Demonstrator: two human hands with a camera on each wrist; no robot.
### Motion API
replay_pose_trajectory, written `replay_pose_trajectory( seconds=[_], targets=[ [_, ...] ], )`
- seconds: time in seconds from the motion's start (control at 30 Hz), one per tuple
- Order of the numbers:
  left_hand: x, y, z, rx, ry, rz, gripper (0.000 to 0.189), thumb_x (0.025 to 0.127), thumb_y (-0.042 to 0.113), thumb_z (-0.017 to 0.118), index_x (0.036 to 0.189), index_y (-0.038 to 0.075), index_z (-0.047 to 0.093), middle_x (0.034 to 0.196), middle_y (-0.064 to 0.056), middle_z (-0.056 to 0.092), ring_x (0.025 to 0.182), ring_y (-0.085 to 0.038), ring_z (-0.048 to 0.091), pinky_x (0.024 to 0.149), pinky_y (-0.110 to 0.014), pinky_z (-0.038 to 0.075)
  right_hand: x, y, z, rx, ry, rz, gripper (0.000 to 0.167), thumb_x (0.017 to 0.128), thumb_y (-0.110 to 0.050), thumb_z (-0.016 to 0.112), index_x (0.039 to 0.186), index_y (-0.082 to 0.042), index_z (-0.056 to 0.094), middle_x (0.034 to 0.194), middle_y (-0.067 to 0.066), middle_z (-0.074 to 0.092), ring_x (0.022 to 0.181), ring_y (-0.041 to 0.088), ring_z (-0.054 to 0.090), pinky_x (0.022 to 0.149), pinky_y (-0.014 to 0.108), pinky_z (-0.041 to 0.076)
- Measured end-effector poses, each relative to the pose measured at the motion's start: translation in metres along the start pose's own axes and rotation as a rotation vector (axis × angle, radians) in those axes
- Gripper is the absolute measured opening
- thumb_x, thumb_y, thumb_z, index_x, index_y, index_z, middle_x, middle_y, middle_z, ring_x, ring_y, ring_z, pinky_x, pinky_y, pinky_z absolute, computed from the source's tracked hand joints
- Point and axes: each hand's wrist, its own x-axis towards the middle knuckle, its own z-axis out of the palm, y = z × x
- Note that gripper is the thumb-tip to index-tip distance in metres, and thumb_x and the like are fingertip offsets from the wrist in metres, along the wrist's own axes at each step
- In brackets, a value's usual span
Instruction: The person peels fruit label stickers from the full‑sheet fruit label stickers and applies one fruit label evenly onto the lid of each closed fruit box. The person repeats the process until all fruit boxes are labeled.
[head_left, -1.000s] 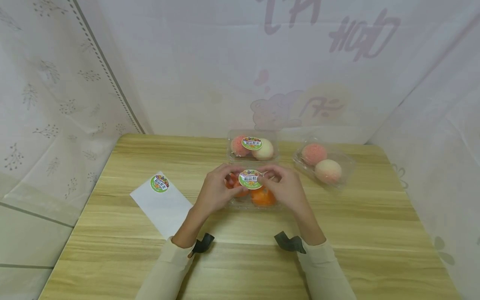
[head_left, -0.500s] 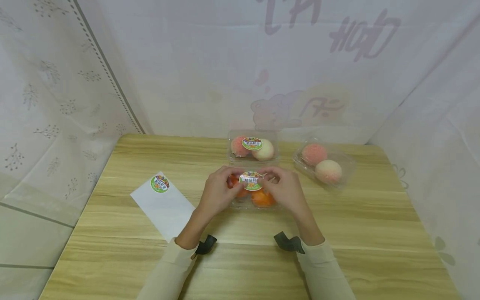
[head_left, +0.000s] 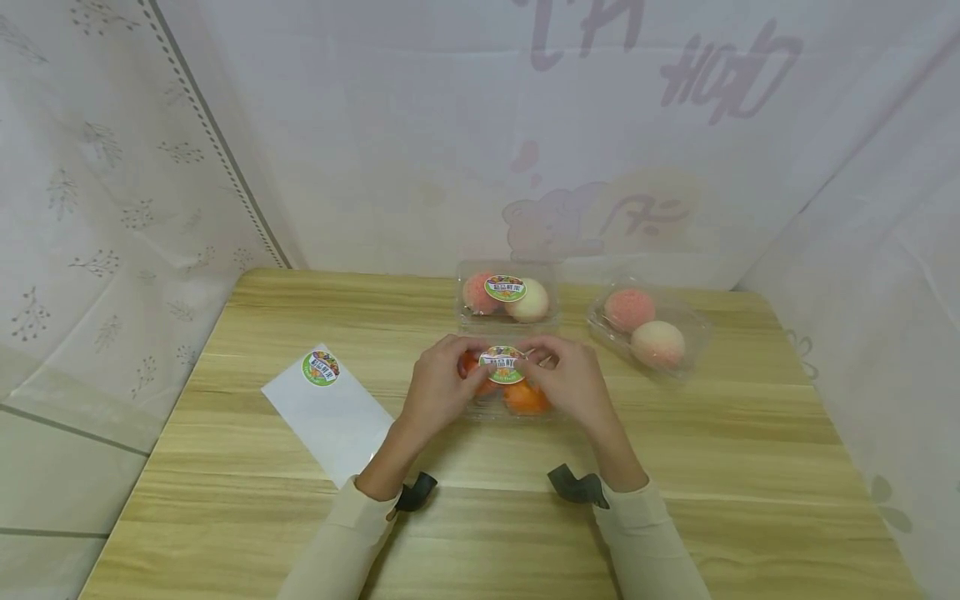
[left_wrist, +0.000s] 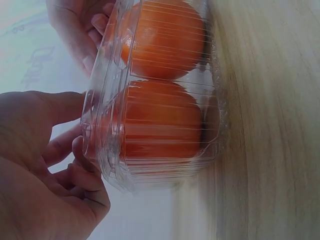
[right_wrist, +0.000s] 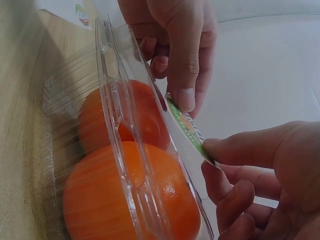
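An oval fruit sticker [head_left: 501, 364], green and white with printed characters, is held between both hands over the lid of a clear plastic box [head_left: 491, 412]. My left hand [head_left: 437, 382] holds its left end, the thumb on the printed face. At the other end my right hand [head_left: 570, 379] pinches the edge between thumb and finger. In the right wrist view the sticker stands tilted close to the lid, a gap showing beneath its right end. Round orange fruits [right_wrist: 117, 192] lie inside the shut box, which rests on the table.
Behind is another clear box [head_left: 468, 318] of peach-like fruits with a sticker on its lid. A third box [head_left: 693, 333] at the right holds two similar fruits. White backing paper [head_left: 330, 421] with one sticker lies on the wooden table [head_left: 750, 467] at the left.
Both hands have come down very slightly with the sticker, which sits a little lower over the box. Its right part is more covered by the right thumb.
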Motion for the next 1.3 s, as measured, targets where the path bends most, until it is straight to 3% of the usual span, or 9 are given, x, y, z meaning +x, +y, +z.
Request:
replay_pose_trajectory(
  seconds=[0.93, 1.3],
  targets=[
    [-0.0023, 0.0022, 0.0027, 0.064, 0.024, 0.021, 0.029, 0.093, 0.012, 0.091, 0.12, 0.006, 0.081, 0.108, -0.009, 0.075, 0.085, -0.02, 0.063, 0.073, -0.037, 0.054, 0.0002, 0.0018, 0.0057, -0.097, 0.023, -0.023, 0.021, 0.094, -0.013, 0.088, 0.112, -0.006, 0.081, 0.084, 0.0, 0.074, 0.063, 0.017, 0.058, 0.056, 0.029, 0.044],
    [-0.0029, 0.0029, 0.0042, 0.091, 0.026, 0.024, 0.03, 0.093, 0.011, 0.09, 0.121, 0.005, 0.081, 0.109, -0.009, 0.074, 0.086, -0.02, 0.064, 0.074, -0.037, 0.055, 0.0006, 0.0017, 0.0077, -0.167, 0.031, -0.101, 0.023, 0.093, -0.014, 0.088, 0.114, -0.005, 0.081, 0.082, -0.001, 0.073, 0.065, 0.016, 0.057, 0.062, 0.033, 0.045]
  ],
)
